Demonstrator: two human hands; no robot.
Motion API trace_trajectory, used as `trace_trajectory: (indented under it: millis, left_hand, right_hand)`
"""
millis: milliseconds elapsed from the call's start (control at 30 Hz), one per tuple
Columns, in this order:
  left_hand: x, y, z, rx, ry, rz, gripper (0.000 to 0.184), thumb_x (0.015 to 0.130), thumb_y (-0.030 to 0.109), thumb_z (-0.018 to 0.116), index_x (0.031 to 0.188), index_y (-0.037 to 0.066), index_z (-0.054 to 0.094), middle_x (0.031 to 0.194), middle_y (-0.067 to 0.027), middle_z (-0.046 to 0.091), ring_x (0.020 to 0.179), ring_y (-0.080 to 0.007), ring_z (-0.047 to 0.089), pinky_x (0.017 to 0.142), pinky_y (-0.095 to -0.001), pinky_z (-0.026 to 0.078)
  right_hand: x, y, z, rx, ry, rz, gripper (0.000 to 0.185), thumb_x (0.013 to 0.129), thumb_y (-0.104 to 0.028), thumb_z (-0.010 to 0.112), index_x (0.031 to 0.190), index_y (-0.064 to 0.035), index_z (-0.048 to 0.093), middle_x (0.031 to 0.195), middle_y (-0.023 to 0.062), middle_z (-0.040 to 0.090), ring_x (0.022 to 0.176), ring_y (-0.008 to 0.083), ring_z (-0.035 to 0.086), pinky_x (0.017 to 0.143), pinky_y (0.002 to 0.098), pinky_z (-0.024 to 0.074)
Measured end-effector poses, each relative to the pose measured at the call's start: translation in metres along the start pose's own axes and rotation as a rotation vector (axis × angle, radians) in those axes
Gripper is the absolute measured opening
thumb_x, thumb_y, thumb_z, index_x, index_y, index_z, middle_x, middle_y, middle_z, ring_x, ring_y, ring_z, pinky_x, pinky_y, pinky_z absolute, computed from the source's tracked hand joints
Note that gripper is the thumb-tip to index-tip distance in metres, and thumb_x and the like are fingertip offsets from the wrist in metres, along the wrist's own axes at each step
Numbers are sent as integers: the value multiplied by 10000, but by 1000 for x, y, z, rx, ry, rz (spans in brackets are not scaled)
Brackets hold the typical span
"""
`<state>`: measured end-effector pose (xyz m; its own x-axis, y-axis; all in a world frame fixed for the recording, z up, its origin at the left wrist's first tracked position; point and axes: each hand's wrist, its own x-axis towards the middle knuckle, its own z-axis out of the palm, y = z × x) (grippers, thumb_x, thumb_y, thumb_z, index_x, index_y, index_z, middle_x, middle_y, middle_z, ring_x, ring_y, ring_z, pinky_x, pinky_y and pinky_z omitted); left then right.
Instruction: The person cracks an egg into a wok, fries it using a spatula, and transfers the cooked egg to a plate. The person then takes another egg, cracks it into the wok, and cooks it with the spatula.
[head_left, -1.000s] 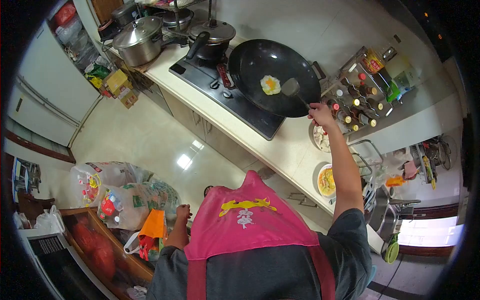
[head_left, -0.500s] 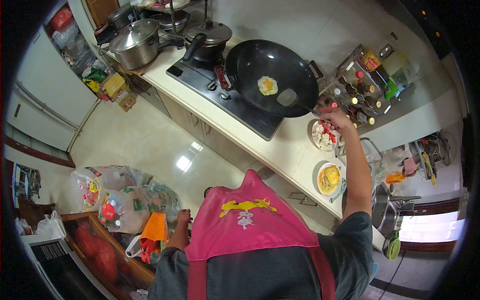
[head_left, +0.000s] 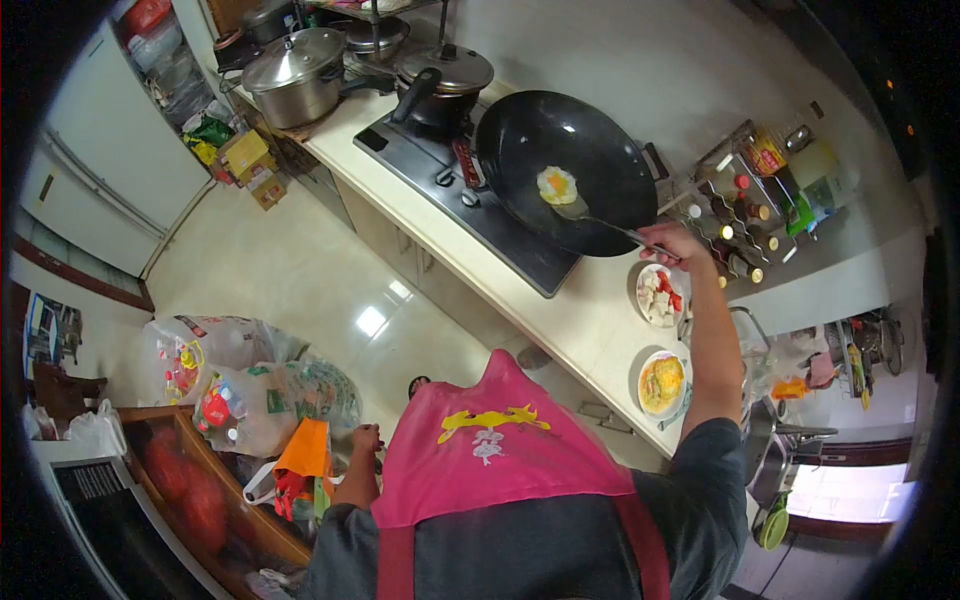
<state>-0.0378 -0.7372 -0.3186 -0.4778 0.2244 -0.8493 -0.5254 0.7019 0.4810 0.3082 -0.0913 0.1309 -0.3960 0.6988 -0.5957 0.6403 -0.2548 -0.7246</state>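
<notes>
My right hand (head_left: 672, 246) is closed round the handle of a metal spatula (head_left: 610, 227). The spatula's blade touches the lower right edge of a fried egg (head_left: 556, 186), perhaps partly under it. Around the egg is a large black wok (head_left: 610, 150) on the stove. Just below my right hand stands a plate with white cubes and red pieces (head_left: 659, 299). Further along the counter is a bowl of yellow food (head_left: 661, 385). My left hand (head_left: 367, 437) hangs low beside the pink apron (head_left: 520, 450), fingers curled; whether anything is inside them is hidden.
A lidded black pan (head_left: 445, 75) sits on the other burner, with a pressure cooker (head_left: 295, 80) beyond it. Bottles fill a rack (head_left: 735, 215) right of the wok. A sink (head_left: 775, 440) lies at the right. Plastic bags (head_left: 270, 400) stand on the floor at left.
The spatula blade has moved left across the wok and now meets the egg's edge. My whole view has shifted slightly. The left hand stays low at my side.
</notes>
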Motion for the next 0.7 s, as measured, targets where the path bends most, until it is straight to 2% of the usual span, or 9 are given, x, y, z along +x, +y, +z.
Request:
trace_trajectory:
  millis: [67, 167, 367, 567, 700]
  left_hand:
    - [-17, 0, 0, -18, 69, 13, 273, 897, 192, 614, 1039, -40, 613, 686, -86, 600, 502, -224, 622, 409, -349, 462]
    - [-31, 2, -7, 40, -10, 20, 254, 895, 192, 604, 998, -41, 609, 685, -97, 599, 494, -228, 616, 412, -351, 462]
    - [-66, 16, -5, 192, 63, 75, 243, 886, 187, 594, 978, -37, 606, 677, -90, 593, 497, -224, 605, 428, -351, 463]
    - [-37, 17, -12, 354, -11, 201, 290, 876, 187, 602, 1047, -47, 605, 692, -85, 598, 564, -241, 661, 448, -366, 489]
    - [-24, 41, -11, 193, 24, 82, 323, 883, 200, 600, 1082, -54, 608, 704, -85, 607, 558, -238, 669, 421, -353, 484]
  right_hand:
    - [28, 11, 10, 67, 3, -55, 492, 850, -92, 592, 1332, -10, 540, 782, 129, 700, 403, 60, 455, 336, 194, 297]
    - [62, 14, 37, 166, 33, -138, 493, 858, -98, 594, 1340, -15, 536, 793, 112, 695, 418, 62, 464, 339, 198, 309]
    - [96, 2, 62, 219, 135, -211, 489, 860, -88, 588, 1341, -21, 538, 787, 106, 686, 431, 65, 468, 349, 204, 328]
    - [66, 18, 42, 215, 162, -145, 460, 858, -84, 583, 1309, 1, 562, 769, 100, 683, 435, 65, 466, 356, 206, 324]
    - [34, 24, 28, 89, 289, -126, 454, 847, -98, 596, 1289, 6, 579, 740, 91, 677, 441, 59, 471, 361, 209, 333]
